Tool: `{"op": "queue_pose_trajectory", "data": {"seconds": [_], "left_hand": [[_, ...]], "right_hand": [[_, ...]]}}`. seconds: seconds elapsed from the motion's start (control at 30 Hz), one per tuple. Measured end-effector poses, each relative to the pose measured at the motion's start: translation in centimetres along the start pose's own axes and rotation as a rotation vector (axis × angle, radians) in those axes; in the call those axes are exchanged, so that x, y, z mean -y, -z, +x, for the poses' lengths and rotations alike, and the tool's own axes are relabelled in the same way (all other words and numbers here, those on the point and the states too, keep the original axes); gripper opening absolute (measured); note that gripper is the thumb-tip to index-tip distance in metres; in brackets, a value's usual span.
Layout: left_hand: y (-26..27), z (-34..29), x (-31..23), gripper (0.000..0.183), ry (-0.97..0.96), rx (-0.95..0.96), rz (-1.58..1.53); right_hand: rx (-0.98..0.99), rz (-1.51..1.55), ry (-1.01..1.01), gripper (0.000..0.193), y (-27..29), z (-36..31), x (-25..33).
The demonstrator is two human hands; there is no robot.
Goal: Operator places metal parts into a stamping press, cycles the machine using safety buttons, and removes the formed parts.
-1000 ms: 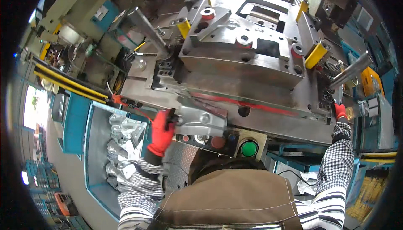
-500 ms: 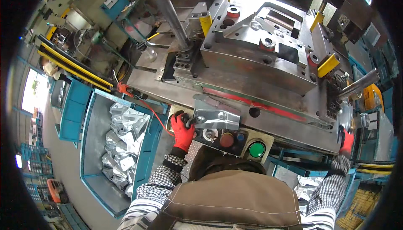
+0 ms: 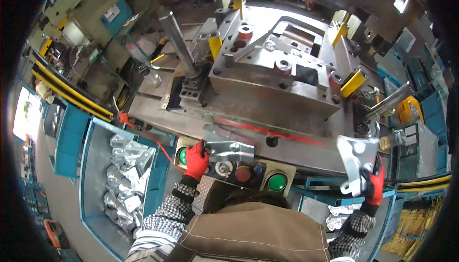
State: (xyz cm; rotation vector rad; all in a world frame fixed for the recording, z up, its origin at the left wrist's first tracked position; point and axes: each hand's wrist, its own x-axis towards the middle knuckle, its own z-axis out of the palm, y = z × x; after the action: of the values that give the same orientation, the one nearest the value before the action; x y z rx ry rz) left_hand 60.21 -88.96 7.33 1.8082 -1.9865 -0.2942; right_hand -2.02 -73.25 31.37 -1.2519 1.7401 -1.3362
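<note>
My left hand, in a red and black glove, is closed on the left end of a bent sheet-metal part. This part lies over the top of the control box, along the press bed's front edge. On the right, my gloved right hand grips a second shiny sheet-metal part, held up off the bed's right front corner. Its fingers are partly hidden behind the metal. Beyond both hands stands a heavy steel die with red-ringed posts and yellow blocks.
A blue-rimmed bin of metal parts stands at left. Another bin with parts is at lower right. Green buttons and a red one sit on the control box. Steel guide posts rise beside the die. A red cable hangs at left.
My right hand has come left and nearer from the bed's right end, bringing a sheet-metal part into plain view. My left hand keeps its hold; a green button now shows beside it. The view has shifted.
</note>
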Motion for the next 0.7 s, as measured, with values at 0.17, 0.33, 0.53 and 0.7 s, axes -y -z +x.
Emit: {"op": "queue_pose_trajectory", "data": {"seconds": [0.17,0.33,0.53,0.7], "left_hand": [[1.2,-0.2,-1.1,0.057,0.041,-0.036,-0.168],[3.1,-1.0,-1.4,0.057,0.040,-0.135,-0.393],[6.1,-7.6,0.5,0.053,0.334,-0.293,-0.635],[7.8,-13.1,3.2,0.049,0.440,-0.489,-0.857]], "right_hand": [[0.367,0.064,0.147,0.053,-8.5,15.0,9.4],[0.687,-0.225,0.182,0.048,-12.7,32.5,14.6],[0.944,-0.358,0.006,0.051,-17.9,43.6,13.0],[1.101,-0.267,-0.117,0.055,-23.8,47.3,7.4]]}}
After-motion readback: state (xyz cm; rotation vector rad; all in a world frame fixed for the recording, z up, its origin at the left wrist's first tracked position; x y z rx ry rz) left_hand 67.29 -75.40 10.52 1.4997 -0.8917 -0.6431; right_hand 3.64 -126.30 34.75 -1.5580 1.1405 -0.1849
